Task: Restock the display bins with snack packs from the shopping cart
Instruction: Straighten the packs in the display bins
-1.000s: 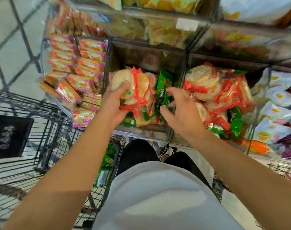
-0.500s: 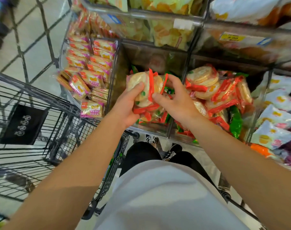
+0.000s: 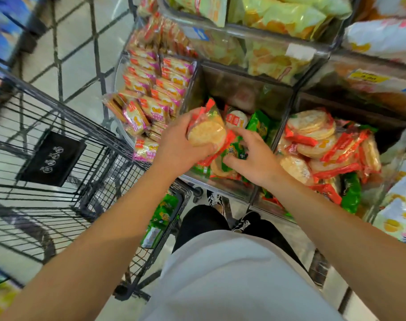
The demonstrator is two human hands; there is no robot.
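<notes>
Two hands over middle bin (image 3: 241, 89). Left hand (image 3: 181, 144) grips cracker pack (image 3: 206, 133) above bin's front edge, likely ready for placing. Right hand (image 3: 255, 156), fingers loosely spread, presses packs (image 3: 232, 154) inside, probably clearing room. Cart (image 3: 58, 181) left of bin, green packs inside.

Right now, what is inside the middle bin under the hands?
The middle bin holds red-wrapped rice cracker packs and green packs. The left hand and right hand cover the front pile; its bottom is hidden.
</notes>
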